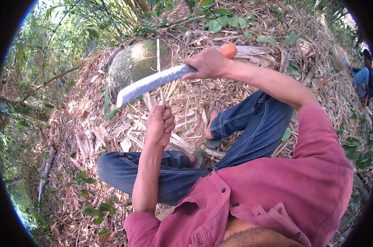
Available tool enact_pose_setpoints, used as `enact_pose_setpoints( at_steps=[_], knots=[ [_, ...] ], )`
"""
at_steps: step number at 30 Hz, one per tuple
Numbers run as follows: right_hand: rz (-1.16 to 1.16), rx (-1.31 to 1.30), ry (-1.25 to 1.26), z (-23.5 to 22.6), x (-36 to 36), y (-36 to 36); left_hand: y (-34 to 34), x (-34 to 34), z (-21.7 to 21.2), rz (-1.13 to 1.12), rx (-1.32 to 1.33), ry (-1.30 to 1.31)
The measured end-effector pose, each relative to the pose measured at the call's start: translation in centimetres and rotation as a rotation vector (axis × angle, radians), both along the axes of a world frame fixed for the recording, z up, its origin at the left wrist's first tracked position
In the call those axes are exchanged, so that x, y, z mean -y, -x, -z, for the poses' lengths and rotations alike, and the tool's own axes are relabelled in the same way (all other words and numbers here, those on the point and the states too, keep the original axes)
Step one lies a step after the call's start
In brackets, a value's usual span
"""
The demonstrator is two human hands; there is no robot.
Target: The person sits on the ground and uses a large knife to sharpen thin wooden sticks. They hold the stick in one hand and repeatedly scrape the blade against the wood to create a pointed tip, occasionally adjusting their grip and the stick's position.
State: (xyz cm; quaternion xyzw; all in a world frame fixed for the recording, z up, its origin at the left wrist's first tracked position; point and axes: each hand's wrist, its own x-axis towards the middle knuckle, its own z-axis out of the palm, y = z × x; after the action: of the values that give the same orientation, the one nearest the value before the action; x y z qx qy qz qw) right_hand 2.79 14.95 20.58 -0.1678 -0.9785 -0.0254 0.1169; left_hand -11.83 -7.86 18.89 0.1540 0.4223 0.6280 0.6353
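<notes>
My right hand point(208, 64) is closed round a machete, whose long grey blade point(153, 82) slants down to the left. A rounded orange end point(228, 50) shows just past that hand, in line with the blade; I cannot tell whether it belongs to the handle. My left hand point(160, 119), below the blade, makes a fist round a thin pale strip point(158, 55) that looks like split bamboo. The strip stands up from the fist and crosses the blade, which hides part of it. Whether blade and strip touch, I cannot tell.
Beyond the blade sits a large mossy boulder point(133, 61). Dry shavings and split pieces point(100, 136) cover the ground around my bent legs and sandalled feet point(214, 115). Green leaves point(225, 20) lie at the far side. Another person point(365, 78) sits at the far right.
</notes>
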Motion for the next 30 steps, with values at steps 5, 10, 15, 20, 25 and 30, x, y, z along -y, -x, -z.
enact_pose_setpoints(
  at_steps=[5, 10, 15, 20, 25, 30],
  knots=[
    [0.153, -0.074, -0.056, 1.0, -4.4, -1.3, -1.2, 0.6, -0.4, 0.053, 0.002, 0.024],
    [-0.055, -0.086, -0.103, 0.5, -2.2, -1.5, -1.2, 0.9, 0.0, -0.007, 0.027, 0.049],
    [0.32, 0.024, 0.046, -0.4, -6.9, -1.9, -2.3, 1.0, 0.7, 0.016, 0.052, 0.059],
    [0.155, -0.044, 0.147, -0.6, -2.2, -2.8, -1.3, -0.3, 1.8, -0.07, -0.242, 0.105],
    [-0.075, -0.045, -0.075, 1.5, 1.3, -1.9, -2.0, -2.4, 1.7, -0.107, -0.451, 0.136],
    [0.017, -0.106, -0.034, 0.7, -1.4, -2.3, -2.4, -2.3, 1.9, -0.138, -0.545, 0.054]
  ],
)
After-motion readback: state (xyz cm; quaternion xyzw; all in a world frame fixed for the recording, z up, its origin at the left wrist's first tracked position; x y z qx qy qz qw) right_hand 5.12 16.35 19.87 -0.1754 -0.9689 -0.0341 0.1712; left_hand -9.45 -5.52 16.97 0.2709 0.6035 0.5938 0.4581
